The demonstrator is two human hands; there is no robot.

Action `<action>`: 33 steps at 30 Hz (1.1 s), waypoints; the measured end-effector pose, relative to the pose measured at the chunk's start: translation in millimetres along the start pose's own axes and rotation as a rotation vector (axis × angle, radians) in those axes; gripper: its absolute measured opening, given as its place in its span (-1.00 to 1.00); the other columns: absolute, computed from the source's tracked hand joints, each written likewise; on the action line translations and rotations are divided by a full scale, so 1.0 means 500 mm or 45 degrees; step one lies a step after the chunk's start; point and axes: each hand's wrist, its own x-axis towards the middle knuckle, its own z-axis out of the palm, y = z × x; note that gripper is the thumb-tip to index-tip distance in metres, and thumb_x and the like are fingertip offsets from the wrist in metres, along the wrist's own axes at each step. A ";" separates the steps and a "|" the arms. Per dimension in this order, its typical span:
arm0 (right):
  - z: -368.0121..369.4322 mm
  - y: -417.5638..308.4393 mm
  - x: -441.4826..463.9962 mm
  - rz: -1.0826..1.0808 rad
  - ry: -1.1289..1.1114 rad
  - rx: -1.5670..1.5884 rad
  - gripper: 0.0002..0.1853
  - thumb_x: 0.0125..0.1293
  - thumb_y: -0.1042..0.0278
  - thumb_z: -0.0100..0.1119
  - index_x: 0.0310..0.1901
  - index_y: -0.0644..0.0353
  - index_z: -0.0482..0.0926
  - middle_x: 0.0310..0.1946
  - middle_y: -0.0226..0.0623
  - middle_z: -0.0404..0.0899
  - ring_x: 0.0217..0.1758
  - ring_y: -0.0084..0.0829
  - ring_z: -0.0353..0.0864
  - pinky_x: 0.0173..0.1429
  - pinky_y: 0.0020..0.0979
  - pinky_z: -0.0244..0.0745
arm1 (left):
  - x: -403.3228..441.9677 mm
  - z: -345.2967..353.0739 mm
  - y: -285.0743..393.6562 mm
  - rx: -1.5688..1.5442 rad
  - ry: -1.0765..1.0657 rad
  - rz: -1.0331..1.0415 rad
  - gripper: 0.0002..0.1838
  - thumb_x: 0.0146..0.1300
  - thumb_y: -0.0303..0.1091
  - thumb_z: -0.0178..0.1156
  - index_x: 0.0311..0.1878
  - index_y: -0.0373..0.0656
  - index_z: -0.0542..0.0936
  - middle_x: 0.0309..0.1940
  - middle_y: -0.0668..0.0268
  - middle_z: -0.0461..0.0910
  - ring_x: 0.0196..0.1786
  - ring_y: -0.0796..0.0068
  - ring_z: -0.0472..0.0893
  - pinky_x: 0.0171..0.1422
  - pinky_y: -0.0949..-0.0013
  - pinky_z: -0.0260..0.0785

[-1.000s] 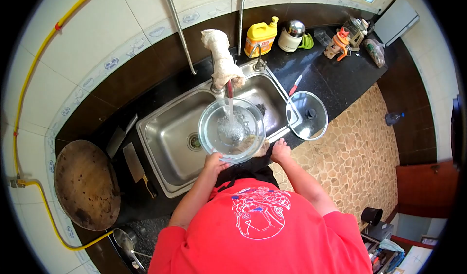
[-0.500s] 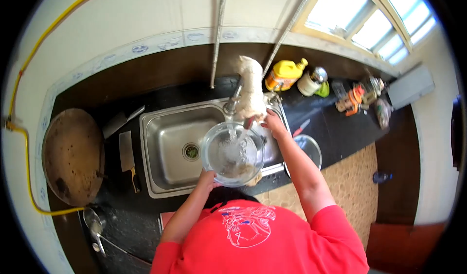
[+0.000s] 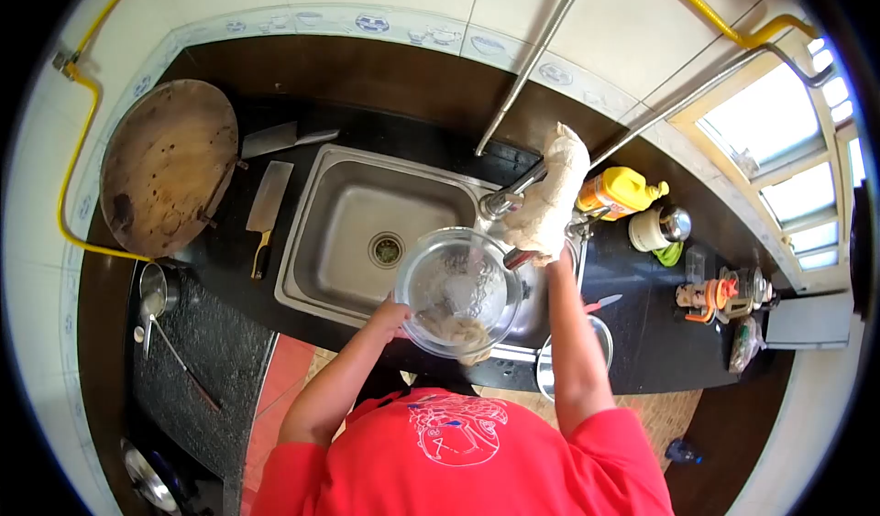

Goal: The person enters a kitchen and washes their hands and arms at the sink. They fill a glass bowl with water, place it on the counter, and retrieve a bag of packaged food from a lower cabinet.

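Observation:
A clear round bowl is held over the front right of the steel sink. My left hand closes on its left rim. Bubbly water fills part of the bowl, and a pale brownish lump sits toward its near side. The faucet spout points at the bowl from beneath a white cloth that covers the faucet. My right hand is up by the lower edge of this cloth, its fingers mostly hidden, so I cannot tell whether it grips anything.
Left of the sink lie a cleaver, another knife and a large wok. To the right are a yellow jug, a red-handled knife, jars and a round basin under my right forearm.
The view has shifted and turned, so the sink sits lower and farther right. My right hand has slipped further behind the cloth's lower edge. The left hand stays on the bowl.

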 end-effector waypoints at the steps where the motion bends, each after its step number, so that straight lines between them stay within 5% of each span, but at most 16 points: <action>1: 0.004 -0.009 -0.083 -0.353 -0.089 -0.498 -0.48 0.20 0.32 0.17 0.18 0.30 0.33 0.01 -0.13 0.51 0.05 -0.35 0.50 0.08 -0.38 0.40 | -0.006 0.003 0.006 0.003 0.012 0.017 -0.26 -0.07 -0.61 -0.05 0.30 -0.01 0.21 -0.02 0.02 0.43 -0.13 -0.01 0.57 -0.20 -0.12 0.54; 2: 0.008 -0.002 -0.147 -0.250 -0.036 -0.967 -0.53 0.15 0.33 0.25 0.08 0.33 0.43 -0.11 -0.13 0.57 0.01 -0.39 0.52 0.03 -0.38 0.42 | -0.007 0.005 0.008 -0.015 0.024 0.036 -0.26 -0.07 -0.61 -0.05 0.30 -0.01 0.21 -0.02 0.02 0.43 -0.13 -0.01 0.57 -0.20 -0.12 0.54; 3: 0.057 -0.080 -0.240 0.317 -0.034 -0.944 -0.56 0.15 0.24 0.26 0.01 0.33 0.49 -0.20 -0.11 0.60 -0.10 -0.40 0.56 0.00 -0.37 0.43 | -0.004 0.007 0.008 -0.015 0.018 0.032 -0.26 -0.08 -0.62 -0.06 0.30 -0.02 0.20 -0.02 0.01 0.43 -0.12 -0.03 0.57 -0.21 -0.14 0.53; 4: 0.001 0.060 -0.265 0.048 -0.160 -0.706 -0.50 0.15 0.09 0.25 -0.01 0.33 0.51 -0.24 -0.16 0.61 -0.25 -0.44 0.57 -0.15 -0.40 0.48 | -0.006 0.005 0.009 -0.026 0.023 0.030 -0.26 -0.08 -0.63 -0.07 0.30 -0.03 0.20 -0.02 0.00 0.42 -0.11 -0.04 0.56 -0.22 -0.16 0.53; 5: -0.025 0.132 -0.308 0.336 -0.119 -0.732 -0.43 0.13 -0.03 0.27 0.02 0.29 0.50 -0.36 -0.27 0.57 -0.37 -0.48 0.53 -0.33 -0.38 0.46 | -0.013 0.006 0.011 -0.072 0.063 0.055 -0.26 -0.08 -0.63 -0.07 0.30 -0.03 0.20 -0.02 0.00 0.42 -0.11 -0.04 0.56 -0.22 -0.16 0.53; 7: 0.025 0.076 -0.384 0.833 -0.220 -0.352 -0.39 0.14 -0.04 0.25 0.08 0.28 0.45 -0.28 -0.25 0.56 -0.40 -0.44 0.51 -0.42 -0.43 0.47 | -0.026 0.015 0.019 -0.133 -0.037 0.037 -0.24 -0.07 -0.67 -0.07 0.31 -0.01 0.18 0.00 -0.03 0.41 -0.08 -0.11 0.55 -0.25 -0.23 0.51; 9: 0.067 0.069 -0.409 0.838 -0.097 -0.138 -0.40 0.14 0.28 0.12 0.22 0.31 0.29 -0.19 -0.16 0.55 -0.37 -0.34 0.55 -0.45 -0.41 0.49 | -0.019 0.017 0.009 -0.137 -0.019 0.105 -0.23 -0.06 -0.71 -0.06 0.32 0.01 0.17 0.02 -0.07 0.40 -0.04 -0.20 0.52 -0.26 -0.29 0.48; 13: 0.058 0.083 -0.386 0.748 -0.119 -0.258 -0.42 0.02 0.44 0.03 0.18 0.32 0.33 -0.22 -0.12 0.53 -0.35 -0.32 0.56 -0.41 -0.37 0.54 | -0.057 0.015 -0.004 -0.207 0.006 0.279 -0.24 -0.07 -0.67 -0.05 0.31 0.05 0.21 -0.05 -0.07 0.44 -0.24 -0.22 0.58 -0.39 -0.18 0.53; 19: 0.127 -0.048 -0.439 0.599 -0.310 -0.501 -0.59 0.00 0.44 0.07 -0.06 0.41 0.48 -0.46 -0.21 0.54 -0.58 -0.40 0.52 -0.54 -0.47 0.45 | -0.155 -0.037 -0.092 -0.367 0.019 0.260 -0.25 -0.09 -0.62 -0.01 0.29 0.00 0.23 -0.18 0.00 0.46 -0.38 0.04 0.62 -0.48 0.02 0.54; 21: 0.164 -0.082 -0.458 0.548 -0.368 -0.547 -0.63 0.00 0.43 0.07 -0.12 0.41 0.52 -0.49 -0.22 0.56 -0.64 -0.44 0.47 -0.58 -0.48 0.41 | -0.199 -0.055 -0.123 -0.378 0.081 0.401 -0.12 -0.05 -0.59 0.01 0.42 0.08 0.01 -0.15 -0.05 0.47 -0.40 0.11 0.63 -0.51 0.20 0.55; 27: 0.313 -0.106 -0.510 0.432 -0.812 -0.760 -0.65 0.02 0.39 0.05 -0.16 0.42 0.54 -0.44 -0.20 0.58 -0.69 -0.48 0.41 -0.62 -0.49 0.33 | -0.350 -0.167 -0.246 -0.714 0.202 0.477 -0.14 0.00 -0.57 0.01 0.43 0.10 0.00 -0.25 0.01 0.53 -0.39 0.16 0.62 -0.45 0.14 0.56; 30: 0.422 -0.106 -0.559 0.366 -0.978 -0.867 -0.64 0.09 0.23 0.11 -0.23 0.41 0.55 -0.49 -0.20 0.57 -0.66 -0.47 0.45 -0.59 -0.48 0.35 | -0.471 -0.220 -0.300 -0.863 0.358 0.625 -0.11 0.00 -0.57 0.01 0.44 0.11 -0.06 -0.24 0.00 0.52 -0.35 0.14 0.62 -0.39 0.09 0.57; 33: 0.554 -0.108 -0.608 0.273 -1.217 -0.900 -0.51 0.21 -0.02 0.05 -0.20 0.38 0.55 -0.48 -0.19 0.58 -0.60 -0.45 0.51 -0.53 -0.46 0.41 | -0.586 -0.281 -0.349 -1.111 0.419 0.711 -0.23 0.01 -0.59 0.05 0.36 -0.05 0.09 -0.30 0.20 0.48 -0.38 0.20 0.62 -0.47 0.16 0.57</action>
